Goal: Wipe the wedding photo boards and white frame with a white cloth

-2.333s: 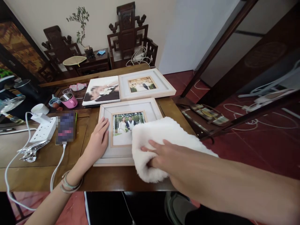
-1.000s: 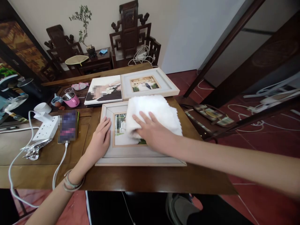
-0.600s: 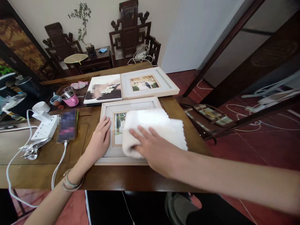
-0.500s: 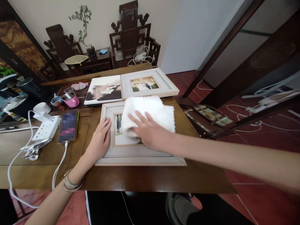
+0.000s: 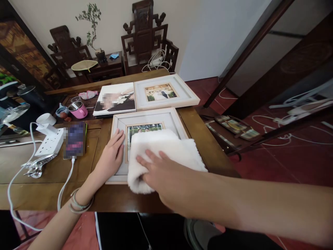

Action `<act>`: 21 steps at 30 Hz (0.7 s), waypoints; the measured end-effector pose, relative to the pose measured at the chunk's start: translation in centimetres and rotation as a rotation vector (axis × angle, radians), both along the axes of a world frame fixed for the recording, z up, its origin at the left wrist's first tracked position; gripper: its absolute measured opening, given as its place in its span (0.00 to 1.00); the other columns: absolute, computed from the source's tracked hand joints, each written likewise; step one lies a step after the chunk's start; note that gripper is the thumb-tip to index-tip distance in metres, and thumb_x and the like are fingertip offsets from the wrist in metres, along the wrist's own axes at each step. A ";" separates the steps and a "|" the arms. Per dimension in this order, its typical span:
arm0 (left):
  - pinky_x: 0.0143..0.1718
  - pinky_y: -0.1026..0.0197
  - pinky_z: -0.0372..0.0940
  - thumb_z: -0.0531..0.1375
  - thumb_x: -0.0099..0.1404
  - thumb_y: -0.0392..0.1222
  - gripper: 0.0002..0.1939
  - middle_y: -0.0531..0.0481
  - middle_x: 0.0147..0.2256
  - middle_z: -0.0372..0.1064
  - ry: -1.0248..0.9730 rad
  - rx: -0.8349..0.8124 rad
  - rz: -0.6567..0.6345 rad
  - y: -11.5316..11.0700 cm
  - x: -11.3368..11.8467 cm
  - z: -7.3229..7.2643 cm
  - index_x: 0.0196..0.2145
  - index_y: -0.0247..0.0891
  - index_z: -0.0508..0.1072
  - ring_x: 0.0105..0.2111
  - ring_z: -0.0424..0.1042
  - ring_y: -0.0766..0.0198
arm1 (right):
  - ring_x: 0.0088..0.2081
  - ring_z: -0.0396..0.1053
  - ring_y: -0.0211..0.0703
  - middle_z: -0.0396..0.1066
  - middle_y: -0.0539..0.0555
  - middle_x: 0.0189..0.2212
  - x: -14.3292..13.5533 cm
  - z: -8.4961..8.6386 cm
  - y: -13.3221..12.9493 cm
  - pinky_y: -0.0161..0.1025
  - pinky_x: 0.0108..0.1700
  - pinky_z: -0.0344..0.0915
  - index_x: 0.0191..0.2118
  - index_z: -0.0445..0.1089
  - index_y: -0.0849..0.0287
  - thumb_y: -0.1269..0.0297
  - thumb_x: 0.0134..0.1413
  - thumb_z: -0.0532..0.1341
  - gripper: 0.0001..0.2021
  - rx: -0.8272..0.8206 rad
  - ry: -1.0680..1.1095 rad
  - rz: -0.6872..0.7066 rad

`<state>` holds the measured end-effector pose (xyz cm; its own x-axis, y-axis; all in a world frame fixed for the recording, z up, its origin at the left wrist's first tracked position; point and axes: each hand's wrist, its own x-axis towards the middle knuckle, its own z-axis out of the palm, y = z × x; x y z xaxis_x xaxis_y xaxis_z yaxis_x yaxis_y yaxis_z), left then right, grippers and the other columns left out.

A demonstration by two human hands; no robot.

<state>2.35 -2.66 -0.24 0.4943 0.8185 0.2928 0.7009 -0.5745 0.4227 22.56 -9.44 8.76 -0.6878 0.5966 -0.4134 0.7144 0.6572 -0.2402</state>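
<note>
A pale picture frame (image 5: 171, 119) lies flat on the wooden table, with a photo of people partly showing inside it. My left hand (image 5: 110, 154) rests on its left border, fingers extended and holding nothing. Spread over the lower right part of the frame is a fluffy white cloth (image 5: 169, 140), which covers much of the photo and hangs past the near edge. My right hand (image 5: 166, 173) presses on the cloth, its fingers spread on top and the thumb tucked at a fold.
Behind lie a second frame (image 5: 187, 92) and a photo panel (image 5: 117, 99). To the left are a phone (image 5: 75, 140), a power strip (image 5: 49, 144) with cables, and a pink cup (image 5: 78, 110). Chairs stand beyond the table (image 5: 215, 139).
My right hand and the white cloth have moved toward me, down the frame, uncovering the upper part of the photo and the frame's far right corner. My left hand stays in place.
</note>
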 end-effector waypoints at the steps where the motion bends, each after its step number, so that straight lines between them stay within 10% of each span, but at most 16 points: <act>1: 0.64 0.45 0.50 0.46 0.69 0.38 0.22 0.37 0.61 0.58 0.008 0.002 0.001 0.0 0.0 0.0 0.59 0.30 0.63 0.65 0.49 0.53 | 0.62 0.50 0.70 0.53 0.66 0.64 0.1 0.5 -0.3 0.63 0.56 0.58 0.45 0.74 0.61 0.78 0.43 0.62 0.20 -0.041 0.017 0.016; 14: 0.63 0.45 0.50 0.46 0.69 0.38 0.23 0.37 0.62 0.56 -0.034 0.007 0.032 0.0 0.1 0.1 0.60 0.32 0.61 0.64 0.52 0.53 | 0.65 0.34 0.73 0.38 0.63 0.68 -1.4 -4.2 11.1 0.69 0.60 0.42 0.55 0.68 0.64 0.82 0.51 0.56 0.24 0.546 0.000 -0.126; 21: 0.65 0.48 0.48 0.43 0.71 0.39 0.24 0.39 0.64 0.51 -0.070 -0.012 0.074 -0.2 0.1 0.4 0.62 0.34 0.57 0.65 0.50 0.57 | 0.63 0.42 0.75 0.47 0.63 0.66 -2.0 -4.2 5.4 0.68 0.58 0.50 0.49 0.73 0.62 0.78 0.55 0.55 0.18 0.458 0.061 -0.016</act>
